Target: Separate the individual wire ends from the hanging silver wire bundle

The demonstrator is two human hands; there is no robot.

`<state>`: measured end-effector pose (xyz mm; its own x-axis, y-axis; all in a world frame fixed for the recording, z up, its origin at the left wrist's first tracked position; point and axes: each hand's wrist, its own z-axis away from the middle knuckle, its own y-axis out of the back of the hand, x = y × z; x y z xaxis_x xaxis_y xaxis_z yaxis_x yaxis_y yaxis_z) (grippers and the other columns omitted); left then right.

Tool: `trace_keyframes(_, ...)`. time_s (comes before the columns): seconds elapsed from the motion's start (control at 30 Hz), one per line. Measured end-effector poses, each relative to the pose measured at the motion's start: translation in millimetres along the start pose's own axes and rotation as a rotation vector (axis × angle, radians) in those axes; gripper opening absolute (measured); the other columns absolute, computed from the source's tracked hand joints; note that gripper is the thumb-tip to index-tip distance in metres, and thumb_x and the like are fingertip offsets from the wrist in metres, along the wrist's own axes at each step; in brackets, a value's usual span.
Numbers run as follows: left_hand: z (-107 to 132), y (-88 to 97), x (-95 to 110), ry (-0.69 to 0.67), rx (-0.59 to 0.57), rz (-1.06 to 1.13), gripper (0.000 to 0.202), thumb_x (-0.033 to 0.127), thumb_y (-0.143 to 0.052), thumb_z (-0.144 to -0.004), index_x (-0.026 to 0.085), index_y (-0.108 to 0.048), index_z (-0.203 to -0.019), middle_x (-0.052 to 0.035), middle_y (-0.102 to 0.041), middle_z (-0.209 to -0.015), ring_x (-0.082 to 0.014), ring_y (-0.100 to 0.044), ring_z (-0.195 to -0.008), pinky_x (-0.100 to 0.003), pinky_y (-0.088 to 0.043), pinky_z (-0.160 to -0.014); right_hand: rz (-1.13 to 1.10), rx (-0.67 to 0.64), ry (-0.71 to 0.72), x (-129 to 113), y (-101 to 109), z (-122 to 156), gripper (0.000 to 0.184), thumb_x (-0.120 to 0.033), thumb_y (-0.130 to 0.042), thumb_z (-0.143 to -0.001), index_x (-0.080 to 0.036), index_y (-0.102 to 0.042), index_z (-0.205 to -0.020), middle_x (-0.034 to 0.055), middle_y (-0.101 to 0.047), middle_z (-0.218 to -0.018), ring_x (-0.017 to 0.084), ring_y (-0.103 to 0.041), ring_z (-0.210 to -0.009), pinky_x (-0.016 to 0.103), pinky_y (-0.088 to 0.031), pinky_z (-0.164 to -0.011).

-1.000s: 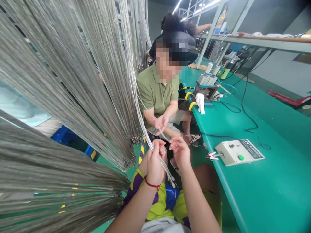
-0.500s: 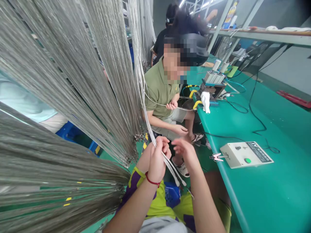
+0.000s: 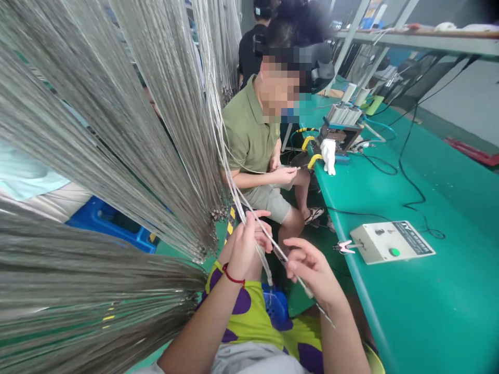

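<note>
Several pale braided cables (image 3: pixel 229 179) run down from the hanging bundle at upper left into my hands. My left hand (image 3: pixel 249 236), with a red cord at its wrist, is closed around them, and a few cable ends (image 3: pixel 267 270) dangle below its fingers. My right hand (image 3: pixel 307 265) pinches one cable (image 3: pixel 276 241) drawn off to the right. That cable slants down through my right fingers, and its thin bare tip (image 3: pixel 325 315) sticks out below the palm.
Dense curtains of grey braided cables (image 3: pixel 156 114) hang at left. A co-worker in a green shirt (image 3: pixel 249 124) sits ahead, holding a cable. On the green table (image 3: pixel 429 291) at right are a control box (image 3: pixel 393 241) and a press (image 3: pixel 341 127). A blue stool (image 3: pixel 109 223) stands at left.
My right hand has gone from hovering apart to gripping one cable, parting it rightward from the others. My left hand still holds the cables. The co-worker's hands have come closer together.
</note>
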<state>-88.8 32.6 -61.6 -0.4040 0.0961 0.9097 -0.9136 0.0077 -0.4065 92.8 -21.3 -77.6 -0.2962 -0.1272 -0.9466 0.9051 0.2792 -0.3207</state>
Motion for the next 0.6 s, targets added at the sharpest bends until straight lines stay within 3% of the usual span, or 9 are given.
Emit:
trace_keyframes(0.07,-2.6,12.2,2.6,0.009,0.009,-0.121,0.060,0.068,-0.046,-0.101,0.013,-0.071,-0.102,-0.0014,-0.063,-0.063,-0.0106,-0.053,-0.038,-0.020,-0.036,-0.038,-0.160,0.018,0.149,-4.2,0.5,0.8,0.016,-0.036,-0.076,-0.092,-0.027,-0.077,-0.104,-0.0010,-0.067,-0.066,0.012,-0.057,-0.051,0.023,-0.043,-0.048)
trace_keyframes(0.13,-3.5,19.4,5.7,-0.006,-0.030,-0.122,0.058,0.064,-0.052,-0.100,0.012,-0.071,-0.085,-0.0014,-0.060,-0.056,-0.0076,-0.046,-0.035,-0.019,-0.029,-0.036,-0.239,0.086,0.330,-11.0,-3.2,-3.3,0.019,-0.044,-0.077,-0.090,-0.028,-0.077,-0.101,0.0024,-0.072,-0.074,0.015,-0.062,-0.057,0.024,-0.046,-0.049)
trace_keyframes(0.23,-1.6,16.8,13.1,-0.136,-0.106,0.040,0.045,0.053,-0.060,-0.100,0.014,-0.074,-0.083,-0.0017,-0.062,-0.063,-0.0078,-0.049,-0.043,-0.020,-0.036,-0.043,-0.129,0.289,0.533,-19.6,-12.6,-18.4,0.023,-0.049,-0.068,-0.097,-0.029,-0.075,-0.107,0.0034,-0.074,-0.080,0.017,-0.066,-0.065,0.028,-0.051,-0.057)
trace_keyframes(0.3,1.3,9.1,19.6,-0.290,-0.100,0.062,0.033,0.045,-0.065,-0.099,0.016,-0.078,-0.090,-0.0058,-0.070,-0.082,-0.0121,-0.062,-0.064,-0.023,-0.050,-0.061,0.112,0.383,0.568,-19.8,-18.6,-29.5,0.026,-0.043,-0.056,-0.105,-0.026,-0.074,-0.098,0.0017,-0.069,-0.072,0.016,-0.063,-0.063,0.029,-0.050,-0.061)
trace_keyframes(0.4,5.8,-1.0,26.9,-0.406,-0.082,-0.105,0.027,0.040,-0.066,-0.099,0.020,-0.081,-0.109,-0.0117,-0.073,-0.120,-0.0231,-0.066,-0.112,-0.030,-0.052,-0.097,0.509,0.300,0.496,-8.6,-27.3,-39.5,0.031,-0.036,-0.051,-0.107,-0.021,-0.071,-0.089,0.0014,-0.065,-0.070,0.016,-0.061,-0.065,0.030,-0.047,-0.064)
trace_keyframes(0.47,7.7,-3.2,27.4,-0.294,-0.139,-0.202,0.032,0.040,-0.067,-0.099,0.021,-0.077,-0.123,-0.0120,-0.073,-0.128,-0.0265,-0.064,-0.123,-0.033,-0.051,-0.102,0.607,0.210,0.462,3.8,-32.8,-41.0,0.032,-0.035,-0.051,-0.105,-0.020,-0.070,-0.085,0.0013,-0.064,-0.069,0.017,-0.061,-0.065,0.030,-0.046,-0.063)
trace_keyframes(0.53,8.8,-2.0,24.2,-0.122,-0.208,-0.226,0.035,0.041,-0.071,-0.096,0.020,-0.077,-0.123,-0.0118,-0.079,-0.115,-0.0262,-0.072,-0.108,-0.033,-0.057,-0.090,0.615,0.180,0.448,15.0,-36.3,-39.7,0.034,-0.034,-0.051,-0.105,-0.020,-0.069,-0.080,0.0010,-0.063,-0.067,0.016,-0.060,-0.062,0.029,-0.044,-0.061)
trace_keyframes(0.6,9.5,0.3,19.2,-0.029,-0.211,-0.226,0.033,0.042,-0.076,-0.091,0.017,-0.080,-0.112,-0.0105,-0.081,-0.098,-0.0231,-0.075,-0.085,-0.029,-0.058,-0.073,0.625,0.163,0.429,20.2,-36.1,-37.0,0.035,-0.033,-0.052,-0.103,-0.019,-0.069,-0.076,0.0014,-0.065,-0.065,0.016,-0.060,-0.061,0.029,-0.044,-0.059)
